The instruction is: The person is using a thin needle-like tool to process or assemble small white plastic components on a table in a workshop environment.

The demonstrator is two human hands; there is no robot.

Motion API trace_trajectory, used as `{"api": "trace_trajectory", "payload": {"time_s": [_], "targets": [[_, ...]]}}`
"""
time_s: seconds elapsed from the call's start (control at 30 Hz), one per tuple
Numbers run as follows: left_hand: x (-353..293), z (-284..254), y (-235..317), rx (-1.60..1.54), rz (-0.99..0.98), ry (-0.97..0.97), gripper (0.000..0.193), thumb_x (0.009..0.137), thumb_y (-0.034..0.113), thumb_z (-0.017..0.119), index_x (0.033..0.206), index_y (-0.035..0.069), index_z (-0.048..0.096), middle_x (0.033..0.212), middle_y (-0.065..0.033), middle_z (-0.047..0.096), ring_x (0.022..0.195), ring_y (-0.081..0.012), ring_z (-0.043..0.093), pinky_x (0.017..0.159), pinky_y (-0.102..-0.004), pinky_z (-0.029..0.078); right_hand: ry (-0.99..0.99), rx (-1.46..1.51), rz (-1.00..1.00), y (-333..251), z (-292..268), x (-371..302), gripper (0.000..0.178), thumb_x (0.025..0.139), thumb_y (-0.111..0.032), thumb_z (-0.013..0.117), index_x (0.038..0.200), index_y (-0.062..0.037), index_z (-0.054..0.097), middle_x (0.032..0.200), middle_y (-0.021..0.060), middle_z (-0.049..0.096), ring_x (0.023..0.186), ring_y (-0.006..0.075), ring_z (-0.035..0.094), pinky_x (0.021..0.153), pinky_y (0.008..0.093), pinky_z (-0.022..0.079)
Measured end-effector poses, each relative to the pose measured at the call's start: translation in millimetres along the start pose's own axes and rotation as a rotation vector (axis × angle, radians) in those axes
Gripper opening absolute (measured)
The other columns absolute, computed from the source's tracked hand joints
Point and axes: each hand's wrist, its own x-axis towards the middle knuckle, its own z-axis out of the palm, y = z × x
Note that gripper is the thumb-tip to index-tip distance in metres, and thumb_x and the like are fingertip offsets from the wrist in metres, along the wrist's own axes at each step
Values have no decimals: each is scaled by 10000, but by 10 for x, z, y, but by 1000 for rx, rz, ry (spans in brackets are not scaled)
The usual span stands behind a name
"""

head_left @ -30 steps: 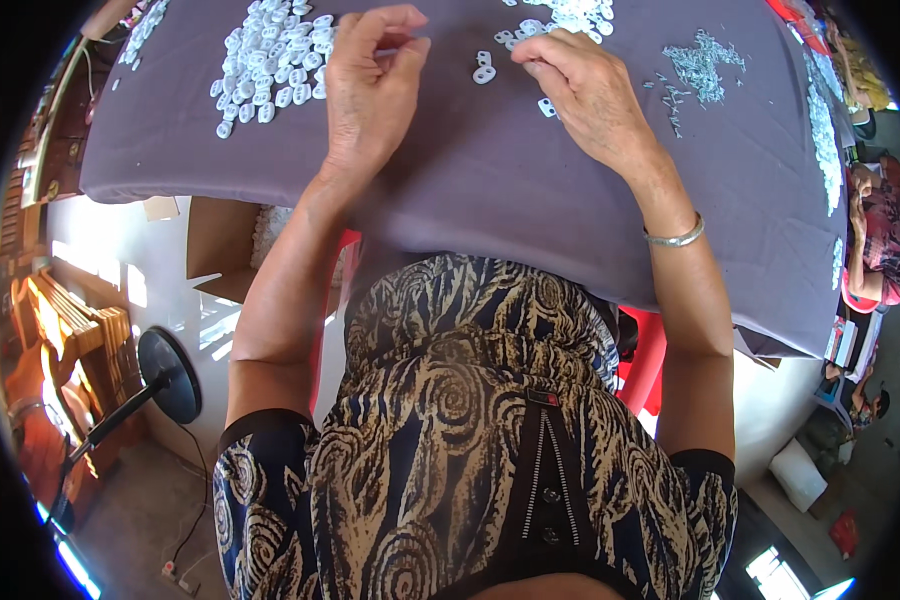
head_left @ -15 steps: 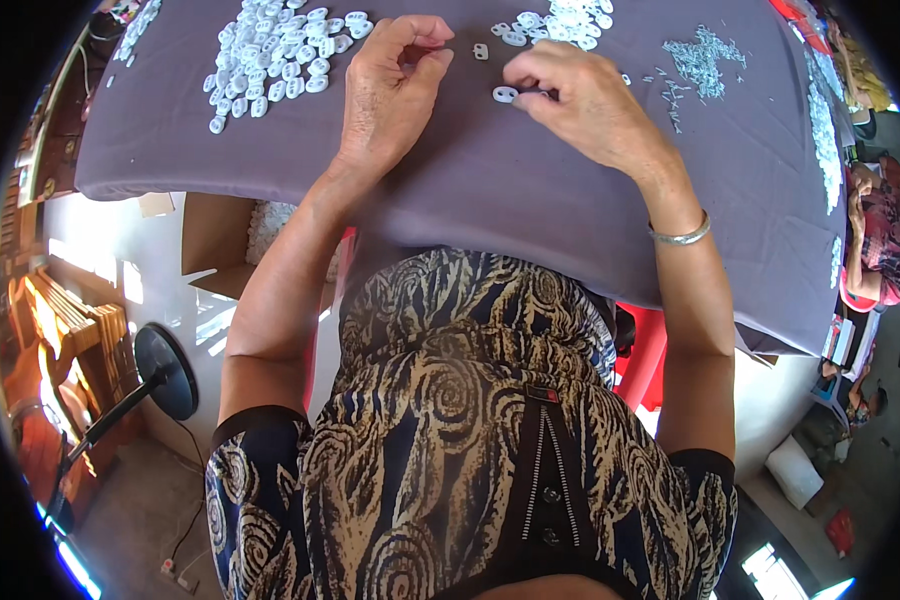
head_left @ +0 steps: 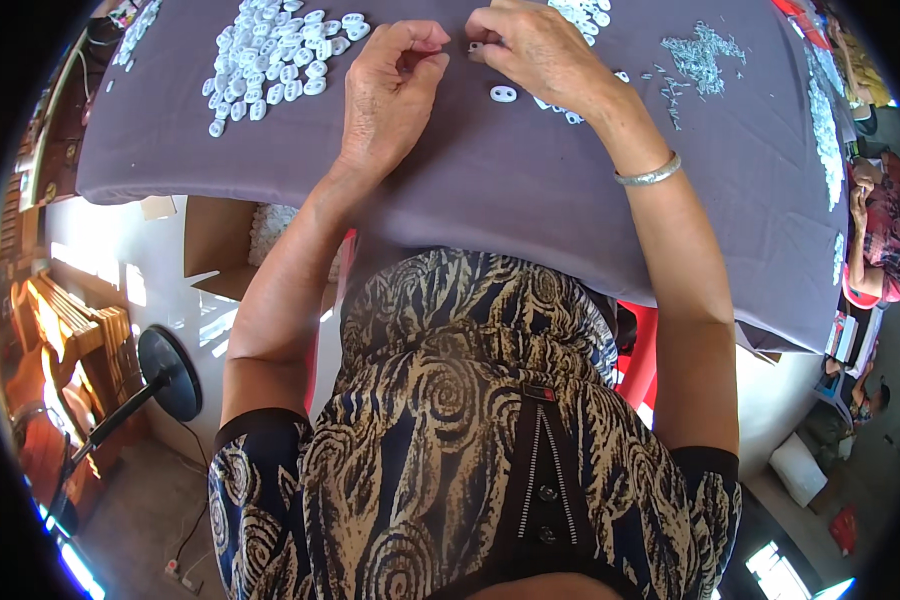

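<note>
Above the grey-brown tablecloth, my left hand is closed in a pinch, thumb against fingertips. Whatever it holds, if anything, is too small to make out. Facing it, my right hand pinches a small white piece with a hole between thumb and finger. On the cloth just below the right hand lies a white oval piece with two holes. More of these white ovals show partly beneath the right wrist.
A big pile of white oval pieces spreads left of my left hand. Another pile lies beyond my right hand, partly covered by it. Right of that is a heap of small, thin, shiny pieces. A cardboard box stands below the table's left front edge.
My right hand has left the two-holed oval on the cloth, moved up and left, and picked up the small white piece. My left hand stays nearly in place.
</note>
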Motion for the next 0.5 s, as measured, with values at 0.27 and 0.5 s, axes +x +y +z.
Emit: {"api": "trace_trajectory", "payload": {"time_s": [0.27,0.5], "targets": [[-30,37,65,14,13,-32,166,823,-7,608,982,37,617,889,-36,599,754,-90,586,683,-227,487,-105,222,378,-244,-241,-107,73,802,-48,605,803,1,552,778,133,598,706,280,591,625,390,455],[-114,154,256,-61,-24,-136,153,844,9,603,996,28,605,849,-15,624,768,-65,580,678,-213,480,56,405,478,-209,-194,-460,77,857,-85,622,868,-9,621,680,-66,548,629,2,459,557,179,395]]}}
